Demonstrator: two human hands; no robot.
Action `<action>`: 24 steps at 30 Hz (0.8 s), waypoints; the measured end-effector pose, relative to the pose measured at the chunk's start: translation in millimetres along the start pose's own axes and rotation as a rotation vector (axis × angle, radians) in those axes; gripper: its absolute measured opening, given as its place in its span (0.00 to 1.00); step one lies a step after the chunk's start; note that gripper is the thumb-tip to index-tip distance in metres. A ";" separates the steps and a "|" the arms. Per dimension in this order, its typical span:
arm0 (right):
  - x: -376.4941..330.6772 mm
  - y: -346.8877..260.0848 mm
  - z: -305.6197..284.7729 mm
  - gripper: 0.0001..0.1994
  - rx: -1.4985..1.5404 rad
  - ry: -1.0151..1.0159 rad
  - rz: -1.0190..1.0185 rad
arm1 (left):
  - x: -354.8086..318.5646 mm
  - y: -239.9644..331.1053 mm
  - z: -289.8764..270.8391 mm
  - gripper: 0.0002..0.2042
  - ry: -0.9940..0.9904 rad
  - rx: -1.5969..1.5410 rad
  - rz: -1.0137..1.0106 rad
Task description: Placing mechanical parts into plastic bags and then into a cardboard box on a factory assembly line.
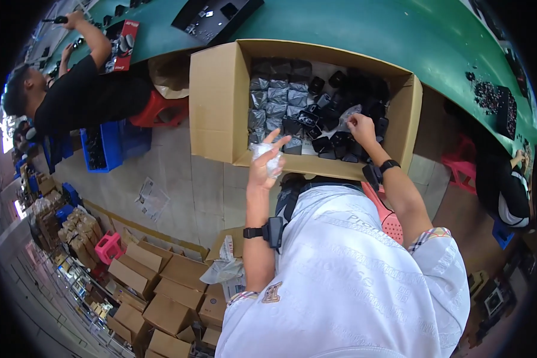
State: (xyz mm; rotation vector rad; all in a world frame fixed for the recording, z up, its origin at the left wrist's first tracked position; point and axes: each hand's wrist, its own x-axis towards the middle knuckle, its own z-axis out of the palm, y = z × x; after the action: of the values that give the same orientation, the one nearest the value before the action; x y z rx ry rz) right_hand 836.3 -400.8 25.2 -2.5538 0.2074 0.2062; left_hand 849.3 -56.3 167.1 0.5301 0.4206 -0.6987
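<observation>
An open cardboard box (217, 104) stands in front of me, against the green table. In its left part, several dark blocks in grey, shiny wrapping (277, 94) lie in rows. Loose black plastic parts (342, 138) are heaped in its right part. My left hand (261, 173) is over the box's near edge, its fingers partly raised, with a wad of clear plastic (267, 156) in the palm. Inside the box, the fingers of my right hand (364, 131) are pinched at a piece of clear plastic (349, 114) above the black parts.
The green table (316, 21) runs along the far side, bearing a black tray (212, 24). A co-worker (80, 98) sits left, another person (510, 194) at the far right. Cardboard cartons (173, 307) pile up behind me at left. Blue bins (104, 152) stand near the left co-worker.
</observation>
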 end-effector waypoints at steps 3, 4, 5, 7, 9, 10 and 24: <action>-15.4 -66.6 -13.4 0.05 0.534 -0.067 0.073 | -9.2 -12.4 8.1 0.31 0.112 -0.011 0.020; -23.9 -90.6 -17.2 0.06 0.707 -0.151 0.068 | -9.6 -15.1 9.1 0.32 0.070 0.029 0.021; -33.1 -121.5 -21.0 0.06 0.799 -0.210 0.052 | -9.1 -19.5 8.1 0.32 0.078 0.030 0.024; -45.1 -171.5 -24.5 0.08 0.732 -0.272 -0.083 | -3.7 -28.2 7.4 0.32 0.058 0.124 0.033; -48.2 -192.6 -8.4 0.11 0.779 -0.306 -0.121 | -1.4 -31.2 15.8 0.29 0.047 0.228 0.033; -41.7 -191.0 -6.8 0.12 1.058 -0.474 -0.065 | 1.0 -28.4 15.7 0.25 0.155 0.398 0.087; -3.4 -133.4 135.3 0.28 0.374 -0.517 0.705 | 6.8 14.1 -42.4 0.11 0.614 2.209 0.799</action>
State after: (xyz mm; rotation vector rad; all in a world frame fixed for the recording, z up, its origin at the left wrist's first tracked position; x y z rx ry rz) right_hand 844.5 -215.6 -16.3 -1.8877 0.8442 0.9731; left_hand 855.9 -25.7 134.5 2.8331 -0.2432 0.1249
